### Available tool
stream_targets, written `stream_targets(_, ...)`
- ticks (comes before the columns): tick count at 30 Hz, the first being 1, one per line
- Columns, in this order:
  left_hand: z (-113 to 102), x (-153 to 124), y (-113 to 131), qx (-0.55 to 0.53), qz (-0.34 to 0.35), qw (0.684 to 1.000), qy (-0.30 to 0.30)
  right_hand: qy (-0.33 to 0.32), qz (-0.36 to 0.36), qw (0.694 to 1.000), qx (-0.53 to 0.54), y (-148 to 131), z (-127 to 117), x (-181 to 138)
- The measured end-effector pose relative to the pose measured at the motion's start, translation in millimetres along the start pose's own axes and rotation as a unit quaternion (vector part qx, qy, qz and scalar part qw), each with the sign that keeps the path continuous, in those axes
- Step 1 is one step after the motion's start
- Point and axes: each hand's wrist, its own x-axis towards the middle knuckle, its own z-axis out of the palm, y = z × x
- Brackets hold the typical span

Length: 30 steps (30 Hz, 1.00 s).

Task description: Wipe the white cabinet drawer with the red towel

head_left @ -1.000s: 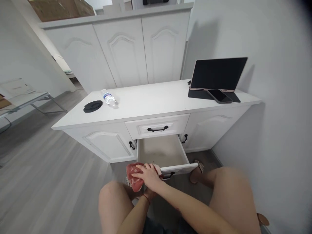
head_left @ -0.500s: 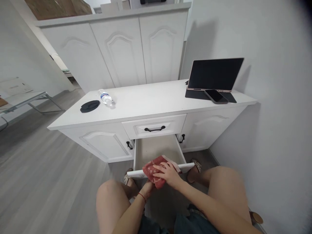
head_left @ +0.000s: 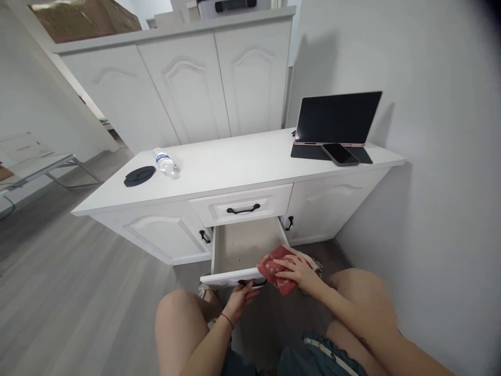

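Note:
A low white cabinet (head_left: 235,172) has its lower drawer (head_left: 242,245) pulled out, and the inside looks bare. My right hand (head_left: 299,272) presses a red patterned cloth (head_left: 276,267) against the drawer's front right corner. My left hand (head_left: 242,296) reaches up under the drawer front at its black handle (head_left: 252,283), fingers curled on it. The upper drawer (head_left: 241,205) is closed. My bare knees frame the bottom of the view.
On the cabinet top lie a clear water bottle (head_left: 164,161), a black round lid (head_left: 139,175), a tablet (head_left: 336,119) on a dark stand and a phone (head_left: 340,154). A wall stands close on the right. Taller white cabinets stand behind. Grey floor spreads left.
My right hand has slid the red cloth along the drawer's front edge from the left corner to the right corner. My left hand has come into view at the handle.

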Motion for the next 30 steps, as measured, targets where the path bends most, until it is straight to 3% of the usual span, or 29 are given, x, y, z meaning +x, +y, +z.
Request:
stream_targets(7,9.0,7.8,9.2,-0.036,0.026,0.998,0.05,0.089,0.074,0.989,-0.089,9.5,18.7,-22.9)
stream_targets(13,18.6,19.9,21.6,-0.035,0.049,0.996,0.062,0.103,0.15,0.977,-0.11,6.9,45.4,-8.2)
stream_targets(19,26.2,26.7,26.5,-0.036,0.053,0.995,0.08,0.113,0.287,0.948,-0.074,-1.0,80.7,8.5)
stream_targets(24,30.9,27.6,25.4,-0.044,0.053,0.993,0.094,0.12,0.403,0.907,-0.009,-17.9,117.8,21.1)
stream_targets(27,32.6,25.5,24.9,-0.047,0.058,0.991,0.106,0.159,0.449,0.876,0.072,-31.8,130.7,30.3)
stream_targets(29,33.1,24.1,24.6,-0.051,0.063,0.991,0.108,0.197,0.487,0.833,0.17,-40.8,134.4,38.8)
stream_targets(30,33.3,23.7,24.5,-0.051,0.063,0.991,0.11,0.219,0.513,0.796,0.233,-44.7,135.5,44.0)
